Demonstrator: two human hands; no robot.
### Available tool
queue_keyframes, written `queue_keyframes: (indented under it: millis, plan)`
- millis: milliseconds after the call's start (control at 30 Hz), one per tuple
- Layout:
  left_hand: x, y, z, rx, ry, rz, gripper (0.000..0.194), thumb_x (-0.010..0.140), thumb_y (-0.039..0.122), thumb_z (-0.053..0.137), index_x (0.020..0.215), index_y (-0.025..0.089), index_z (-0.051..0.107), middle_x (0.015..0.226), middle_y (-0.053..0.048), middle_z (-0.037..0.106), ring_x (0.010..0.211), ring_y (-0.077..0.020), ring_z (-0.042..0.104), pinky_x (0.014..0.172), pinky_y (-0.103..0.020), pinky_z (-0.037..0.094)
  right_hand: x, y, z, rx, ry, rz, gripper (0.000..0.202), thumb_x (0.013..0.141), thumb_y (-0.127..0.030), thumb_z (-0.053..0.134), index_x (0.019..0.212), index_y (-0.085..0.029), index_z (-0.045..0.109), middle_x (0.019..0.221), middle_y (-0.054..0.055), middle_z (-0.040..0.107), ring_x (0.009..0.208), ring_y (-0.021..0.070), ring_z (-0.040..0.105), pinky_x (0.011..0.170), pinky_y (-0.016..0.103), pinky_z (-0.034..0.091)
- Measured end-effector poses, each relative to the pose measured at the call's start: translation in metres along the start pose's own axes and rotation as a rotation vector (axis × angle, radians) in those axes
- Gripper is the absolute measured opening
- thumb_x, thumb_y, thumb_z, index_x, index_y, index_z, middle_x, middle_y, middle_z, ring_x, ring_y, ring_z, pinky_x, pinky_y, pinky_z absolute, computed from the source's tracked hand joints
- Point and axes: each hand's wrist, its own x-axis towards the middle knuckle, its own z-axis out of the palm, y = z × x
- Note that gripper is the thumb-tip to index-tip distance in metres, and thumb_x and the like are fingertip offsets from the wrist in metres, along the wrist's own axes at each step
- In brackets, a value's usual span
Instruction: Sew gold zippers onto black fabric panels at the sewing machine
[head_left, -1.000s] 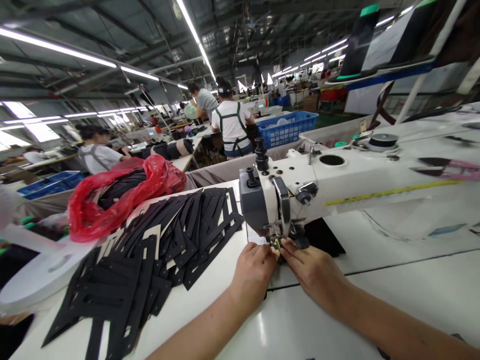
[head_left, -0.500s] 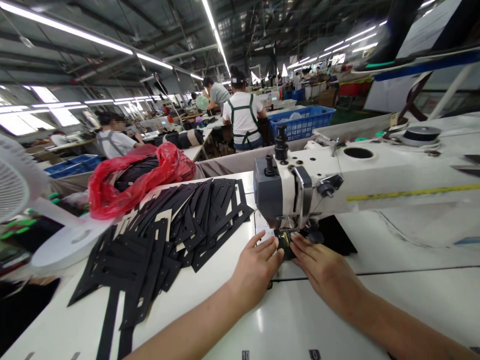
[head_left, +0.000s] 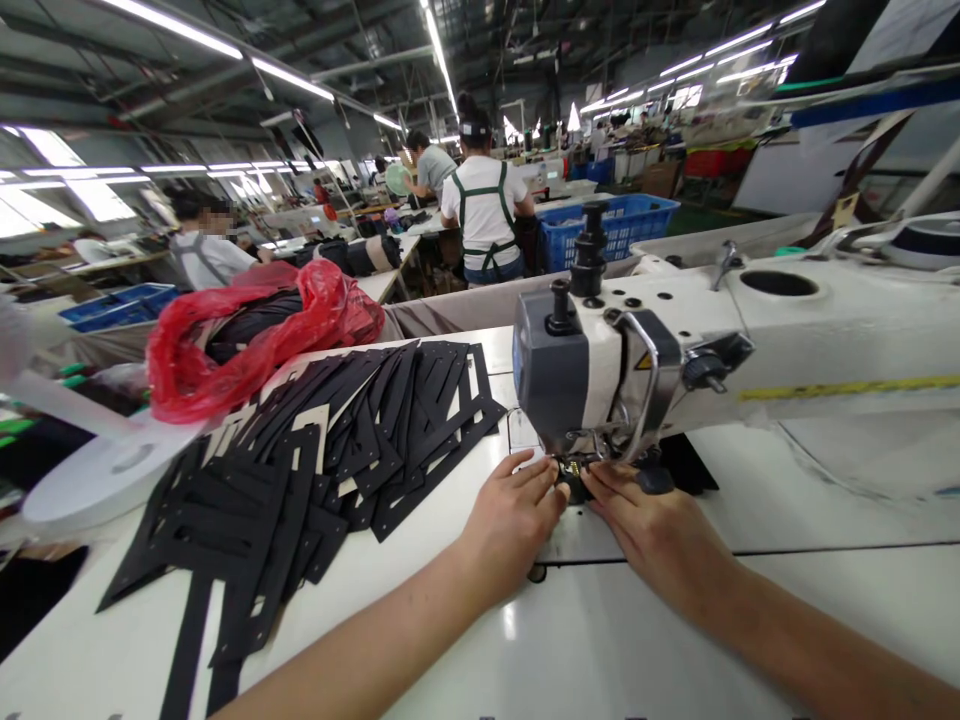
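Under the head of the white and grey sewing machine (head_left: 553, 365) lies a small black piece (head_left: 576, 488) with a gold-coloured marking; its material is too small to make out. My left hand (head_left: 514, 515) holds its left edge, fingers together and pressed down beside the presser foot. From the other side, my right hand (head_left: 660, 520) grips it with closed fingertips. The needle area is mostly hidden by my fingers and the machine head. Behind my right hand, a flat black panel (head_left: 686, 465) lies on the machine bed.
Many flat black strips with cut-outs (head_left: 300, 480) are heaped on the white table to the left. A red plastic bag (head_left: 262, 340) sits behind them, beside a white fan base (head_left: 112, 470). Co-workers (head_left: 484, 215) and a blue basket (head_left: 615, 235) are farther back.
The small black piece has slid farther under the machine head, and less of it shows. Both hands have stayed on it. The view has shifted, so the machine looks larger.
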Motion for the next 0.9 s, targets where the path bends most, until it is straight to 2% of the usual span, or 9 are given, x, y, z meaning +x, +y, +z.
queue_keyframes:
  millis: [267, 533, 900]
  plan:
    - [0.004, -0.004, 0.002, -0.007, -0.019, -0.027, 0.015, 0.091, 0.018, 0.046, 0.095, 0.014, 0.060, 0.104, -0.008, 0.066, 0.107, -0.0183, 0.057, 0.096, -0.037, 0.042, 0.004, 0.004, 0.002, 0.002, -0.031, 0.030, 0.025, 0.086, -0.010, 0.044, 0.101, -0.012, 0.065, 0.098, 0.011, 0.069, 0.089, 0.0209, 0.065, 0.078, 0.032, 0.055]
    - [0.005, -0.010, 0.004, -0.029, -0.023, -0.021, 0.015, 0.091, 0.018, 0.047, 0.093, 0.015, 0.061, 0.101, -0.007, 0.067, 0.101, -0.0169, 0.059, 0.092, -0.034, 0.044, 0.010, 0.005, 0.001, 0.026, 0.002, 0.042, 0.025, 0.090, -0.014, 0.040, 0.091, -0.014, 0.065, 0.089, 0.009, 0.070, 0.081, 0.0191, 0.066, 0.073, 0.031, 0.054]
    - [0.004, -0.014, 0.008, -0.046, 0.006, -0.028, 0.012, 0.089, 0.017, 0.049, 0.093, 0.017, 0.061, 0.102, -0.005, 0.067, 0.101, -0.0159, 0.059, 0.093, -0.033, 0.042, 0.006, 0.011, 0.007, 0.007, 0.031, 0.024, 0.024, 0.089, -0.014, 0.041, 0.098, -0.014, 0.063, 0.093, 0.009, 0.069, 0.083, 0.0197, 0.066, 0.074, 0.031, 0.054]
